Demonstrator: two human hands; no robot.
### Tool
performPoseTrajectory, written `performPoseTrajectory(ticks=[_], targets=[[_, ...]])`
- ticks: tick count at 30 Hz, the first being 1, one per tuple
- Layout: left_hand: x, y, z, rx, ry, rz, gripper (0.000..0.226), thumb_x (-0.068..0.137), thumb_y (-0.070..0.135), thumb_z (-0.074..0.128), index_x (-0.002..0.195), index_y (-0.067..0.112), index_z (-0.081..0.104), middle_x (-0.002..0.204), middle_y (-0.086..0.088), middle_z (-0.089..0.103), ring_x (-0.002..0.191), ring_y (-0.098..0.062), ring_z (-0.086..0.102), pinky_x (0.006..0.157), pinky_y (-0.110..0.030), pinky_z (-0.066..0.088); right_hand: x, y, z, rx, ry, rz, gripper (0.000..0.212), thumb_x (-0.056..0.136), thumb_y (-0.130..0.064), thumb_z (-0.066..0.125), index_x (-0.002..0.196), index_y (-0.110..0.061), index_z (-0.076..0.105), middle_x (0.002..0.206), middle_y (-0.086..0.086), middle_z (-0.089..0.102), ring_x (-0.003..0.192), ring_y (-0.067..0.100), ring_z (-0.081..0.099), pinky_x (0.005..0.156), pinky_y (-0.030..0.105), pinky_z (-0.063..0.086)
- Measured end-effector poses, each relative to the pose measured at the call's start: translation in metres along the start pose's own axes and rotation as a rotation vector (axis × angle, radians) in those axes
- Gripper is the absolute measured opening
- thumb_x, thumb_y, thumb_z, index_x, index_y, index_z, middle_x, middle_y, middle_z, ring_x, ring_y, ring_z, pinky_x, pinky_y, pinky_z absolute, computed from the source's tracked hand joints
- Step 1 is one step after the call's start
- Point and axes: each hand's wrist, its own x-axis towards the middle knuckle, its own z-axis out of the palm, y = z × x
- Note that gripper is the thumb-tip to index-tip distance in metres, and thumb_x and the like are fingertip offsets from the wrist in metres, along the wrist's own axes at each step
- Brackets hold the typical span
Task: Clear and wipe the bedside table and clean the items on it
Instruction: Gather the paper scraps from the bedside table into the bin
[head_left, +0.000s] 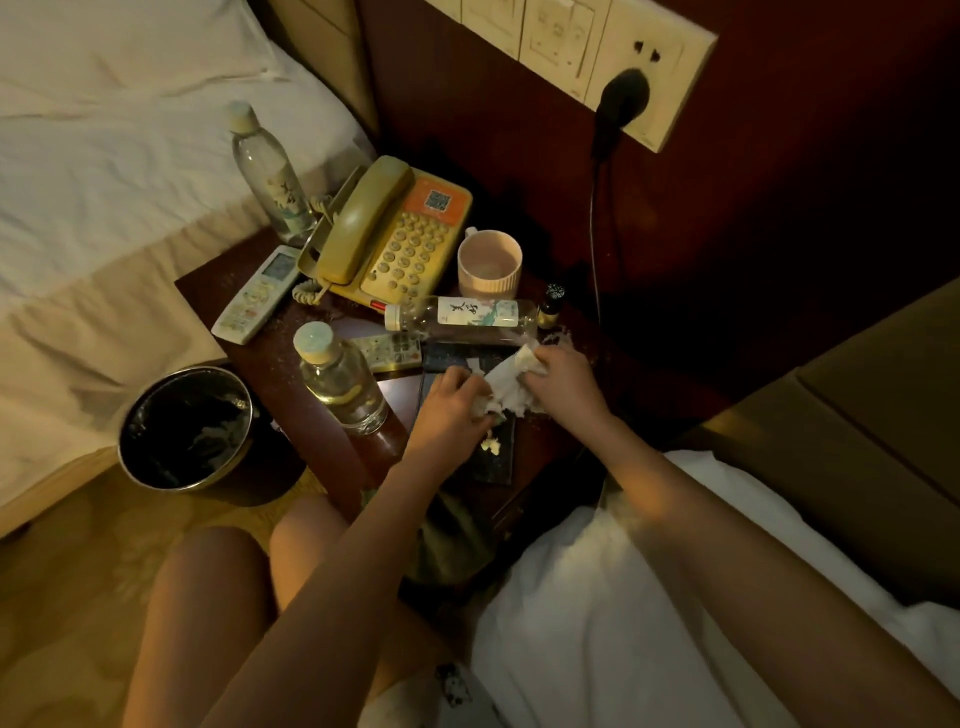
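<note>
While both hands are working on the crumpled white tissue, which is lying on a dark flat pad at the front of the bedside table, the step in hand looks to be clearing litter, not yet wiping; the left hand is curling its fingers round the tissue's near end, and the right hand is pinching the far end, so the wad appears to be getting bunched between them; a small pale scrap is sitting on the pad just beside the left hand, and crumbs are speckling the wood around it. Just beyond the tissue a clear bottle is lying on its side, with a small remote near its cap end; an upright bottle is standing left of the left hand; farther back are sitting the telephone, a mug and a white remote. Down on the floor to the left a bin is waiting; the next move probably calls for lifting the wad whole, without shedding bits, and carrying it leftward past the upright bottle, which is standing in that path and could be knocked over.
</note>
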Motion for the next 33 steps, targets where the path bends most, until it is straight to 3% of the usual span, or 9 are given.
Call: performPoseTrajectory(ticks=[2, 4, 9, 13, 16, 18, 22, 25, 33], targets=[[0.005, 0.002, -0.007, -0.024, -0.072, -0.019, 0.029, 0.087, 0.014, 0.069, 0.112, 0.001, 0.061, 0.115, -0.015, 0.053, 0.103, -0.033, 0.053, 0.077, -0.034, 0.039, -0.007, -0.003, -0.001, 0.077, -0.008, -0.01, 0.013, 0.083, -0.006, 0.058, 0.07, -0.002, 0.059, 0.071, 0.008, 0.051, 0.064, 0.015, 0.048, 0.055, 0.025, 0.034], [0.008, 0.006, -0.017, -0.058, -0.1, -0.056, 0.022, 0.09, 0.013, 0.065, 0.107, 0.001, 0.06, 0.106, -0.014, 0.057, 0.093, -0.028, 0.053, 0.071, -0.032, 0.035, -0.015, -0.006, -0.006, 0.149, 0.019, -0.035, 0.022, 0.081, -0.002, 0.057, 0.06, -0.003, 0.049, 0.062, 0.001, 0.042, 0.054, 0.008, 0.038, 0.046, 0.017, 0.027], [0.003, 0.012, -0.047, -0.288, 0.041, -0.144, 0.007, 0.089, 0.011, 0.063, 0.093, 0.01, 0.058, 0.073, 0.005, 0.052, 0.064, -0.012, 0.048, 0.055, -0.03, 0.035, -0.03, -0.023, -0.026, 0.213, 0.058, -0.083, 0.017, 0.081, -0.007, 0.061, 0.072, 0.006, 0.053, 0.065, 0.007, 0.048, 0.058, 0.013, 0.043, 0.048, 0.023, 0.028], [-0.01, 0.027, -0.075, -0.405, 0.157, -0.07, 0.008, 0.087, 0.007, 0.065, 0.091, 0.011, 0.058, 0.074, 0.003, 0.057, 0.064, -0.008, 0.048, 0.054, -0.015, 0.034, -0.041, -0.05, -0.046, 0.243, 0.089, -0.151, 0.014, 0.082, -0.01, 0.066, 0.077, -0.003, 0.055, 0.067, 0.002, 0.052, 0.059, 0.011, 0.047, 0.051, 0.025, 0.032], [-0.022, 0.04, -0.1, -0.454, 0.24, -0.015, 0.007, 0.086, 0.006, 0.065, 0.091, 0.007, 0.06, 0.08, -0.012, 0.061, 0.071, -0.018, 0.05, 0.06, -0.027, 0.036, -0.051, -0.073, -0.061, 0.254, 0.106, -0.192, 0.013, 0.083, -0.01, 0.066, 0.084, -0.002, 0.056, 0.073, 0.009, 0.055, 0.064, 0.016, 0.052, 0.056, 0.028, 0.035], [-0.029, 0.048, -0.119, -0.458, 0.282, 0.036, 0.008, 0.087, 0.009, 0.066, 0.088, 0.01, 0.058, 0.077, -0.009, 0.06, 0.071, -0.02, 0.053, 0.062, -0.034, 0.039, -0.058, -0.093, -0.073, 0.268, 0.12, -0.219, 0.01, 0.084, -0.01, 0.065, 0.089, -0.009, 0.056, 0.075, 0.003, 0.057, 0.067, 0.016, 0.055, 0.058, 0.029, 0.039], [-0.044, 0.066, -0.163, -0.451, 0.379, 0.105, 0.012, 0.089, 0.014, 0.065, 0.085, 0.006, 0.056, 0.072, -0.005, 0.052, 0.064, -0.015, 0.047, 0.058, -0.032, 0.036, -0.07, -0.141, -0.097, 0.33, 0.176, -0.312, 0.012, 0.083, -0.011, 0.066, 0.094, -0.008, 0.061, 0.081, -0.002, 0.06, 0.073, 0.012, 0.059, 0.064, 0.029, 0.044], [-0.057, 0.07, -0.206, -0.449, 0.465, 0.114, 0.016, 0.088, 0.013, 0.066, 0.078, 0.014, 0.053, 0.067, 0.002, 0.049, 0.06, -0.006, 0.042, 0.058, -0.028, 0.036, -0.076, -0.183, -0.109, 0.438, 0.197, -0.367, 0.014, 0.081, -0.011, 0.07, 0.094, -0.011, 0.063, 0.084, -0.001, 0.062, 0.078, 0.012, 0.061, 0.067, 0.027, 0.047], [-0.111, 0.032, -0.303, -0.666, 0.393, 0.064, 0.015, 0.078, 0.002, 0.068, 0.078, 0.011, 0.056, 0.066, 0.005, 0.049, 0.056, -0.003, 0.048, 0.059, -0.02, 0.04, -0.083, -0.283, -0.094, 0.528, 0.016, -0.433, 0.011, 0.084, -0.009, 0.068, 0.095, -0.012, 0.065, 0.085, 0.004, 0.066, 0.077, 0.017, 0.065, 0.071, 0.032, 0.051]])
